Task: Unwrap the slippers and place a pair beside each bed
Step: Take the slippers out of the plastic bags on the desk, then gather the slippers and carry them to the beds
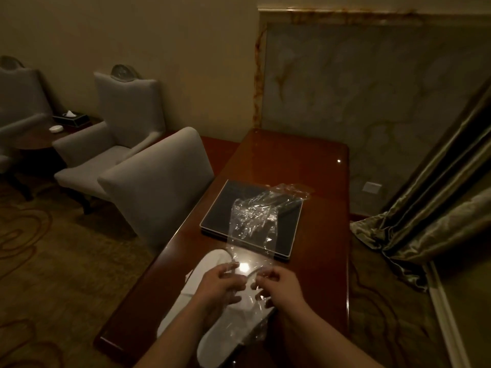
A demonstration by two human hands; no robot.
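At the far left of the frame, a dark round side table [32, 140] carries a black tissue box [70, 119] and a small white dish [56, 128], the two near each other but apart. Just right of it stands a grey upholstered armchair [114, 139] against the wall. Right again, at left of centre, a grey desk chair [156, 187] stands with its back touching or just beside the left edge of the desk; which, cannot be told.

In the centre, a long polished reddish-brown desk [292, 160] runs from the lower edge of the frame toward the marble wall panel [372, 88]. A flat dark pad with a pale border [220, 216] lies on the desk at mid-frame. A clear plastic wrapper [252, 219] stretches across this pad, crumpled at its far end and drawn taut toward the hands.

At lower centre, white slippers [225, 333] lie on the near end of the desk, partly under the hands and partly covered by clear film. How many slippers are stacked there cannot be told.

The left hand [218, 285] is over the slippers, fingers curled, thumb and fingertips pinching the near edge of the wrapper. The right hand [279, 288], just beside it, likewise has curled fingers pinching the wrapper's edge. The two hands are near but not touching.

At the right of the frame, a wall socket [372, 187] sits low on the marble panel, and a heavy olive curtain [430, 221] hangs down to the patterned carpet [53, 261].
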